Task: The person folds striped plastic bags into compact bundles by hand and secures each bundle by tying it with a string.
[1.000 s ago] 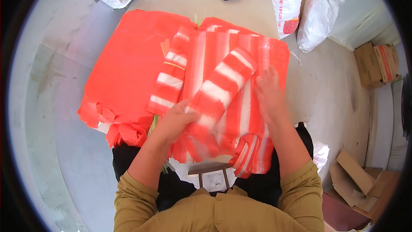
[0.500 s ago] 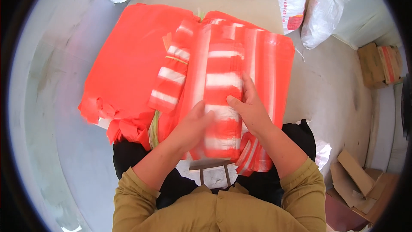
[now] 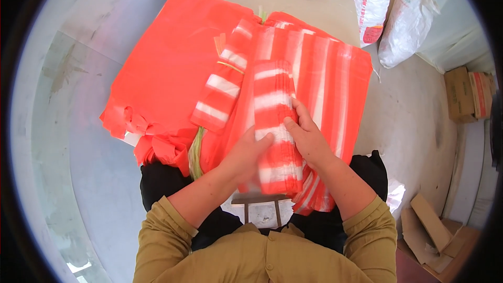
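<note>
A long folded bundle of red-and-white striped plastic bags [image 3: 272, 81] is held upright between my two hands over the larger pile. My left hand [image 3: 245, 153] grips its left edge with the thumb on top, its fingers partly hidden. At the right edge, my right hand [image 3: 310, 137] closes on the many thin layers, thumb on the front. Beneath lies a stack of striped bags [image 3: 348, 89]. Just left of the bundle, another folded striped bundle [image 3: 222, 86] has a yellowish band around it.
A large stack of plain red bags [image 3: 173, 57] lies to the left, with yellow-green ties [image 3: 195, 154] near its front. White sacks [image 3: 408, 23] stand at the far right. Brown cartons [image 3: 460, 94] sit by the right wall, and opened cardboard [image 3: 429, 230] lies at lower right.
My hands have drawn the bundle's layers into a narrower, tighter strip. My left hand has shifted right against its edge. The whole view has shifted slightly.
</note>
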A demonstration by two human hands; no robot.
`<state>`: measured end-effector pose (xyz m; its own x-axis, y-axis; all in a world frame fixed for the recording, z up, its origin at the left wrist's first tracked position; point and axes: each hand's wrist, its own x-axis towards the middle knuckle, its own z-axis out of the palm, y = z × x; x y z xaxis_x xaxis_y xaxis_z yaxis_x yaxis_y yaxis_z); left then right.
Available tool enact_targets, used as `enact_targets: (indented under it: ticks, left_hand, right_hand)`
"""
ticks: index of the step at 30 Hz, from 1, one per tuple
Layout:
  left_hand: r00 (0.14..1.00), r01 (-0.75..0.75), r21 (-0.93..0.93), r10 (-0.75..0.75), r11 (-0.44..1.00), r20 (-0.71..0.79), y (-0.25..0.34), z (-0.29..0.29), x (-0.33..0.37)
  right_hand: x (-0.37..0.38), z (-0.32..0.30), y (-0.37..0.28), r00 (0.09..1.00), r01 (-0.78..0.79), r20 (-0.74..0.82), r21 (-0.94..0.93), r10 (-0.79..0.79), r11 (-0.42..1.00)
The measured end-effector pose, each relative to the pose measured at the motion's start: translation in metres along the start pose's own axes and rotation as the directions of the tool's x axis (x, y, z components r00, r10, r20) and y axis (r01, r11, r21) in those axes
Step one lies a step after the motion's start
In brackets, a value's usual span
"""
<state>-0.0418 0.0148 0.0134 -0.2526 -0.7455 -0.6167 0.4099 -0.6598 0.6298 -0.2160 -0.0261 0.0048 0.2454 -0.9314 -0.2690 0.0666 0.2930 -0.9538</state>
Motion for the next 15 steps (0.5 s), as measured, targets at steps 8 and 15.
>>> enact_targets:
  ticks: [8,15]
  left_hand:
    - [1.0,0.02,-0.135,-0.021,0.991,-0.003,-0.003,-0.001,-0.003]
    - [1.0,0.005,-0.141,-0.001,0.99,0.024,-0.001,0.006,-0.007]
  right_hand:
    - [0.0,-0.006,-0.014,0.998,-0.065,-0.021,0.02,0.065,0.998]
    - [0.006,-0.01,0.002,0.995,0.102,0.011,-0.147,-0.102,0.984]
